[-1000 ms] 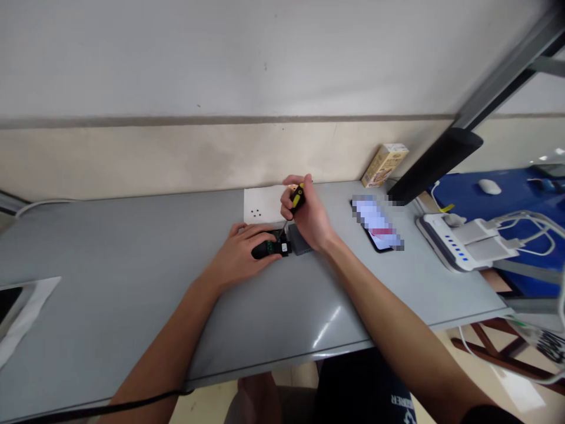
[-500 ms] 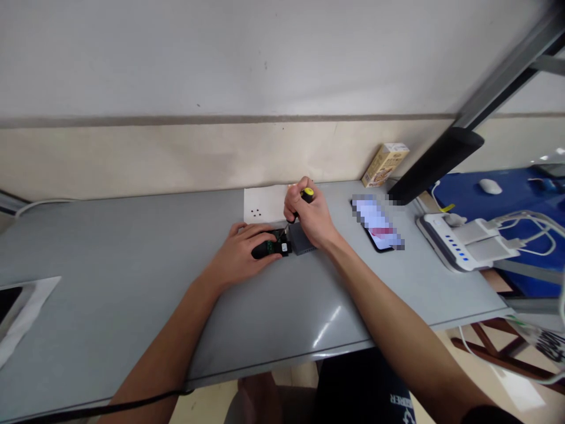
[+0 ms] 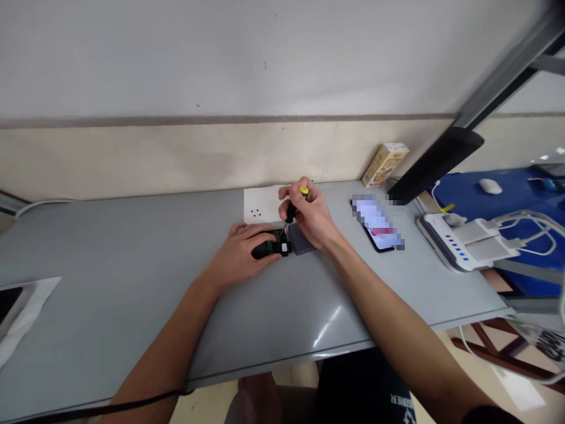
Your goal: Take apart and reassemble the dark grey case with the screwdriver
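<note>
My left hand (image 3: 242, 254) lies over a small black device with an exposed green circuit board (image 3: 277, 247), its fingers and thumb gripping the sides against the table. A screwdriver (image 3: 291, 212) with a black and yellow handle is held in my right hand (image 3: 316, 217). Its thin shaft slants down to the board, close to my left fingertips; whether the tip sits in a screw is too small to tell. Under my right hand, beside the device, is a flat dark grey box (image 3: 301, 240), partly covered.
Several tiny dark screws (image 3: 256, 212) lie on white paper (image 3: 269, 200) behind the device. A phone (image 3: 377, 224), a yellow carton (image 3: 385, 165) and a white power strip (image 3: 463, 241) with cables are to the right. A dark-screened item (image 3: 11, 300) lies at the left edge.
The screwdriver handle has tilted slightly left, and my right fingers have shifted and loosened a little around it. My left hand and the device have stayed in place.
</note>
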A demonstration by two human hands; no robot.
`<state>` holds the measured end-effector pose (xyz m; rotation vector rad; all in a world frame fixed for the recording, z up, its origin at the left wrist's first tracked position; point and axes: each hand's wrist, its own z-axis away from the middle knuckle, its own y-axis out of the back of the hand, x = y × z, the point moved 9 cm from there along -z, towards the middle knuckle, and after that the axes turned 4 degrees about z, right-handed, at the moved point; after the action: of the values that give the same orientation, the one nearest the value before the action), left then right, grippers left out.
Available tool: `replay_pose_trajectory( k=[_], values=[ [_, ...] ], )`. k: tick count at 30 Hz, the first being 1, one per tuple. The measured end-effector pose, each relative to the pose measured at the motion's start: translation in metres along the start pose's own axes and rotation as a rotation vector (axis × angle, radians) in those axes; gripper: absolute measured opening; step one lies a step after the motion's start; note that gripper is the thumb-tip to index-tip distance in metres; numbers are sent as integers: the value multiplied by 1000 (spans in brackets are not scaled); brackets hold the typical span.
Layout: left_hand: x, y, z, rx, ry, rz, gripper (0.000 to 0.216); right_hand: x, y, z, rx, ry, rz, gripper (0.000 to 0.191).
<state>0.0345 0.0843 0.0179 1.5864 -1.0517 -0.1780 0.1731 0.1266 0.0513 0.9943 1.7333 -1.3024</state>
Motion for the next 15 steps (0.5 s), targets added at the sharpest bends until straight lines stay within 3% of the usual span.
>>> replay_pose_trajectory(
  k=[6,11,15],
  values=[
    [2,1,0,1,-8,-6,25,1,3,-4,49,33,-1,49],
    [3,1,0,9,-15,-16,24,0,1,-4,35,-41,-82,42],
    [2,1,0,12,-19,-15,24,-2,0,-1,0,-16,-84,39]
  ],
)
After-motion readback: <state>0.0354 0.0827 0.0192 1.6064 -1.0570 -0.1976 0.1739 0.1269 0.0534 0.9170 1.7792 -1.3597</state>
